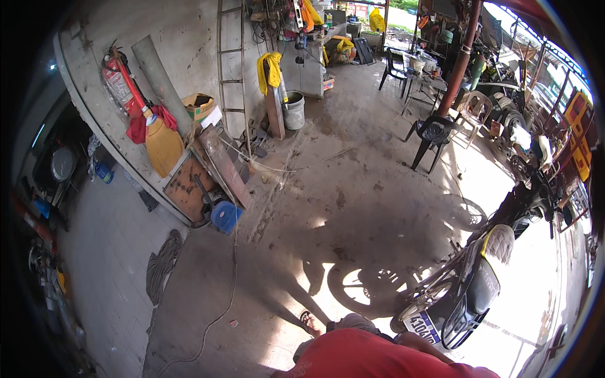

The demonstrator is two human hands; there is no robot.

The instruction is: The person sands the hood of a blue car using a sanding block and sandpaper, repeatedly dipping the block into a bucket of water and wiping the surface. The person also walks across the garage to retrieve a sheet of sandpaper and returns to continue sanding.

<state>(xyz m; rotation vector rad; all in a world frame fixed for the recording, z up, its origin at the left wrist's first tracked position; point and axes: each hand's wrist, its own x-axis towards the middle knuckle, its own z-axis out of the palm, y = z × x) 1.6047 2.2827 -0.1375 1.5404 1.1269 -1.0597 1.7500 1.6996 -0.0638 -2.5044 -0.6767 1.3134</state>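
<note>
Wearing red shirt (378, 358) near motorcycle (484, 288), fingers unseen, cannot tell spread or hold

you are standing in what looks like a rough, open-sided garage or workshop: stained concrete floor (340, 157), a motorcycle (482, 286) parked at your right, a ladder (232, 81) against the wall (183, 38), tools and cords (271, 16) bunched beside it, a bucket (293, 113), a broom (164, 148), and piled odd parts (504, 107) beyond the red post (462, 62).
</note>
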